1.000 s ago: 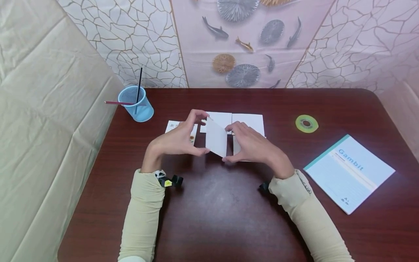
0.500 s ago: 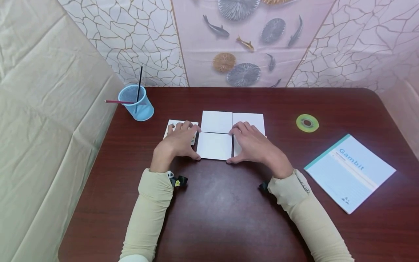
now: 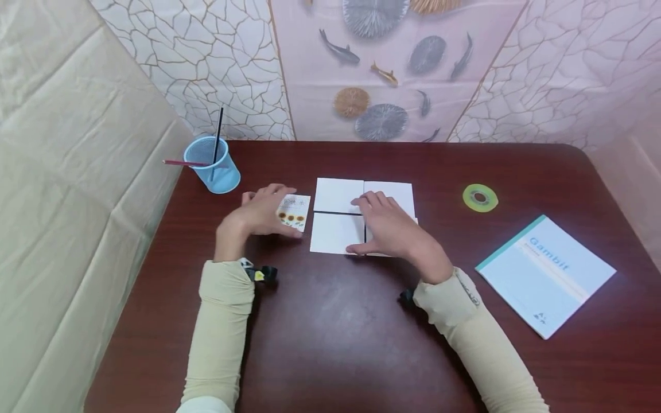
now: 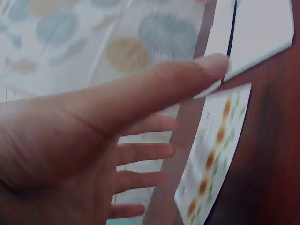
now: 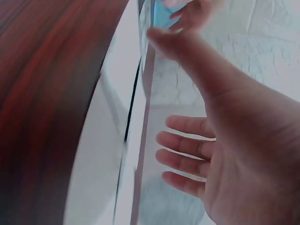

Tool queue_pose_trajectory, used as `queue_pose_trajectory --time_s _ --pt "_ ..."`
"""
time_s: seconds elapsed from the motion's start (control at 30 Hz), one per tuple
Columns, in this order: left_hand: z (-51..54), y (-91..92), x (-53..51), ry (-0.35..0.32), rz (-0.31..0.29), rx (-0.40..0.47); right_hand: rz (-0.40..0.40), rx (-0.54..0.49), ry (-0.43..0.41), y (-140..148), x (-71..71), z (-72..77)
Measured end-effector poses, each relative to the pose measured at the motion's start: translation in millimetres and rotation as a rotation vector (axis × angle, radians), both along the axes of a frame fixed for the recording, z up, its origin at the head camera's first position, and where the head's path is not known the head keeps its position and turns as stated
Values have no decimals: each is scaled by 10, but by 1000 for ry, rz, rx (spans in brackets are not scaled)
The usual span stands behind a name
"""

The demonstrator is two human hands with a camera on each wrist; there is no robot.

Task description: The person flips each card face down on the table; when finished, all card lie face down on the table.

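Observation:
Several white cards (image 3: 337,233) lie flat on the table in a two-by-two block, with thin dark gaps between them. My right hand (image 3: 395,229) hovers over the right side of the block, thumb and fingers spread, and hides much of the lower right card. Left of the block lies a card printed with sunflowers and writing (image 3: 293,215), partly covered in the head view by my left hand (image 3: 258,213). In the left wrist view the thumb and fingers of that hand are apart, holding nothing, near the sunflower card (image 4: 211,159).
A blue mesh pen cup (image 3: 219,172) with a black and a red pencil stands at the back left. To the right are a yellow-green tape roll (image 3: 480,198) and a notebook (image 3: 545,275). Patterned cloth (image 3: 382,69) hangs behind the table.
A white card held tilted between both hands was laid flat at the block's lower left. My left hand then moved left to the sunflower card; the right hand shifted only slightly.

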State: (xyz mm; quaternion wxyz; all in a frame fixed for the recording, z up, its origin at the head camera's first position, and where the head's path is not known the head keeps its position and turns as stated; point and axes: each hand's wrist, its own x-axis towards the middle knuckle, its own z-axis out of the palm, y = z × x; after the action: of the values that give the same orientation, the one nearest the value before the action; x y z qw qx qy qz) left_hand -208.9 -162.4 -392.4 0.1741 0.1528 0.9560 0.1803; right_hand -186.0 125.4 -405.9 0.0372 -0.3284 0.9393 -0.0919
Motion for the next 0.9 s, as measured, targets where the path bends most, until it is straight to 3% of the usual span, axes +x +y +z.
queue_pose_trajectory --time_s 0.17,0.37,0.47,0.57,0.9 --pt "-62 -334 -78 -87 45 -44 47 36 46 -510 -129 49" --pt "-92 -370 -121 -67 38 -23 35 137 -22 -980 -364 45" --pt "-92 -330 -132 -52 35 -14 16 186 -78 -1030 -458 11" --pt "-88 -322 -140 -44 25 -3 4 170 -121 -1028 -520 -16" --pt "-118 -552 -139 -31 14 50 -8 90 -120 -1053 -535 -54"
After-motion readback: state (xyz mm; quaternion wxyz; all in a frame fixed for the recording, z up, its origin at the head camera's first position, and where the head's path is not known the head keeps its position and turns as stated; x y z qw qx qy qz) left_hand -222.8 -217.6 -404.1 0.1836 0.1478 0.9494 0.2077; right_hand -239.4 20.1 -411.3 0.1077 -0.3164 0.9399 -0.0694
